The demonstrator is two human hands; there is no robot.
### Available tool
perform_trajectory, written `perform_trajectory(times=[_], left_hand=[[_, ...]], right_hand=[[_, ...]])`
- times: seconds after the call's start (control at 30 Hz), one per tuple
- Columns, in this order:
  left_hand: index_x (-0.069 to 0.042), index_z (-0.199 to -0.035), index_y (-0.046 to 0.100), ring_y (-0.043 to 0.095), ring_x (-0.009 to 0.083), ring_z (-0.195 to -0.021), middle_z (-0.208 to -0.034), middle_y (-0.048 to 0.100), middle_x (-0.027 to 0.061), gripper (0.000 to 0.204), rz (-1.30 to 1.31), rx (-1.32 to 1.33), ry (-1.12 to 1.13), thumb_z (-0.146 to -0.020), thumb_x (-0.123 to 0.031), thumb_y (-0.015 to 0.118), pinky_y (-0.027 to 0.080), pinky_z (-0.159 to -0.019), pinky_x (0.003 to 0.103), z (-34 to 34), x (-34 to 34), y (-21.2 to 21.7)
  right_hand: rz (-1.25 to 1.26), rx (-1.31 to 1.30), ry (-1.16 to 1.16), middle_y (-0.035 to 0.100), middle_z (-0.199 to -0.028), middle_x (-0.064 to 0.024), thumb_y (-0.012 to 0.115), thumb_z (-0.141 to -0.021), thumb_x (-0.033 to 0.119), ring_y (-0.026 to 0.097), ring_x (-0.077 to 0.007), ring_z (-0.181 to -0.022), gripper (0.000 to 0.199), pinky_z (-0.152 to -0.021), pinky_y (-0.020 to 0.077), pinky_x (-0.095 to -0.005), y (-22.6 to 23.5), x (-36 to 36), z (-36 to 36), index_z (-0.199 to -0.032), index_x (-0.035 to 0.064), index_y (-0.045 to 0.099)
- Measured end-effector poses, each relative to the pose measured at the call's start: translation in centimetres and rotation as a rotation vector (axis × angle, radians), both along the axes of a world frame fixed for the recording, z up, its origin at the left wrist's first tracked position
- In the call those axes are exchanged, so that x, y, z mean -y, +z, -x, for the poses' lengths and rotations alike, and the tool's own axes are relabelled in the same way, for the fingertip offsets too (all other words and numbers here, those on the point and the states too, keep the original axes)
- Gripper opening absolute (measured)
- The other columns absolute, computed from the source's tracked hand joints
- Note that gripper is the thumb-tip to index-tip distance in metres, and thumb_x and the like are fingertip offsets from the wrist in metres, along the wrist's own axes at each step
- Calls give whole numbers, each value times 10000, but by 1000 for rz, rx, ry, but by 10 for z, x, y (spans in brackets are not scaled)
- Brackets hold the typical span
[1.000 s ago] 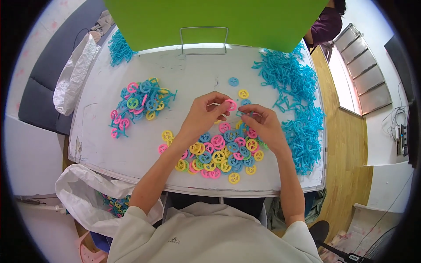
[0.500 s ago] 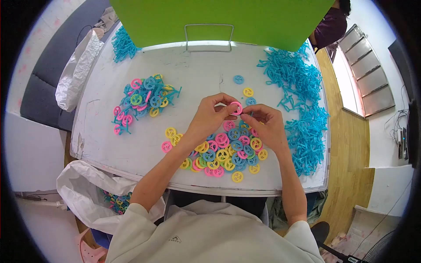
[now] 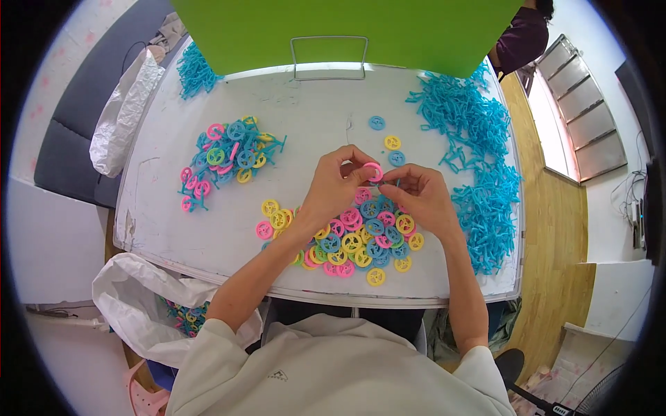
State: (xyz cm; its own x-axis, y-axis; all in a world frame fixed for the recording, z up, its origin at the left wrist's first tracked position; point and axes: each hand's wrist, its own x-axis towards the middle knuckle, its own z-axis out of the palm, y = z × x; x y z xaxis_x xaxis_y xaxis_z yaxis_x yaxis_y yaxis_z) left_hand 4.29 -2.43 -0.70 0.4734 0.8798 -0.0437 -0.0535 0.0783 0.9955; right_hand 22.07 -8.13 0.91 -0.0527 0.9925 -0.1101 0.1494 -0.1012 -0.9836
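One pink, spoked plastic wheel (image 3: 379, 170) sits pinched in the left hand (image 3: 338, 182) above the white tabletop (image 3: 298, 125); the right hand (image 3: 422, 197) curls close beside it, its grip too small to tell. Multicoloured, spoked plastic wheels (image 3: 352, 243) lie toward the near edge, thin blue plastic pieces (image 3: 485, 201) line the right edge, and a mixed pile (image 3: 245, 159) sits left of centre.

Pink wheel (image 3: 373, 172); pile of wheels (image 3: 352, 237) in pink, yellow, blue and green.
Turquoise sticks (image 3: 485, 215), white table (image 3: 305, 132), bright green board (image 3: 416, 35), cream shirt (image 3: 333, 374).
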Motion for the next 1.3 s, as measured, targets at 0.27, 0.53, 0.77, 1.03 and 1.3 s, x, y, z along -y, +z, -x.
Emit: perform_trajectory(times=[0.27,0.53,0.77,1.03,1.3], left_hand=[[27,-974,601,651,151,-876,-897,655,103,99,-182,-62,67,-882,-10,613,549,-796,277,-9,9,5],[50,-1099,607,662,145,-830,-953,666,119,220,-68,51,135,-925,-82,588,568,-779,269,-6,8,7],[49,-1089,621,664,147,-860,-969,666,130,201,-61,64,157,-928,-62,575,572,-772,264,-7,11,7],[40,-1068,632,671,156,-827,-965,664,96,172,-238,-25,208,-916,-20,581,572,-742,254,-11,17,-5],[64,-1034,631,695,184,-780,-868,677,142,179,46,103,204,-905,-58,607,557,-657,249,-9,18,11]], right_hand=[[149,-173,48,663,-795,-26,691,-845,84,554,-29,-644,197,-552,423,-173,-3,-4,-10,-1016,6,630],[-386,408,-172,680,-835,-63,736,-784,58,631,-128,-752,189,-634,475,-248,-3,1,11,-960,21,680],[-375,360,-251,701,-851,-108,758,-768,89,646,-168,-737,185,-661,480,-266,-4,3,9,-928,7,716],[-13,67,-255,607,-607,2,760,-792,158,466,-16,-501,186,-433,325,-190,4,2,10,-890,3,730],[-11,-93,-355,606,-597,15,747,-814,168,443,-9,-484,184,-421,293,-183,-3,3,18,-879,-2,726]])
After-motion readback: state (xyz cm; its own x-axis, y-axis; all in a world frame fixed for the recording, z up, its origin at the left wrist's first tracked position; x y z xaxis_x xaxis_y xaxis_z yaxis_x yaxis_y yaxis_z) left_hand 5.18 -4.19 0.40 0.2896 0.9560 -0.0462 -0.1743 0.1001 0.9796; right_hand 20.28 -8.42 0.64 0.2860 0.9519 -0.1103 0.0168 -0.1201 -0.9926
